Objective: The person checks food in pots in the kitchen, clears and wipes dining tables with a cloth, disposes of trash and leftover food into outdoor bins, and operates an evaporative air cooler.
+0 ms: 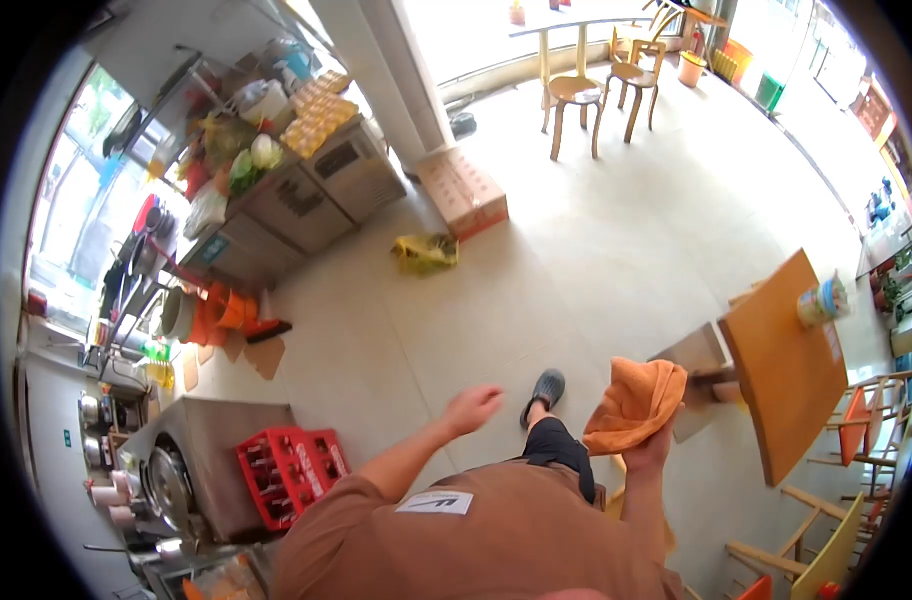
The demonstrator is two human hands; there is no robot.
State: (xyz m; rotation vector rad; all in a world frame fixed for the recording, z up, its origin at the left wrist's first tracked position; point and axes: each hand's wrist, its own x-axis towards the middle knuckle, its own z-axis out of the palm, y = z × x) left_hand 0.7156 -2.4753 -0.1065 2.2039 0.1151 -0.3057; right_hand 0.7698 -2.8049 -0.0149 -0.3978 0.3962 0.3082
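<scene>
My right hand holds a bunched orange cloth, which hangs over the fingers and hides most of them. Out in front of my body, my left hand is in the air over the floor, its fingers loosely curled in and nothing visible in them. It touches no object. Below and between the hands, one foot in a dark clog is on the floor. To the right of the cloth stands an orange-brown wooden table with a tub near its far edge.
A red bottle crate stands by a steel stove unit at left. Ahead are a cardboard box, a yellow bag and a steel counter with vegetables and egg trays. Wooden stools stand farther back; chairs at lower right.
</scene>
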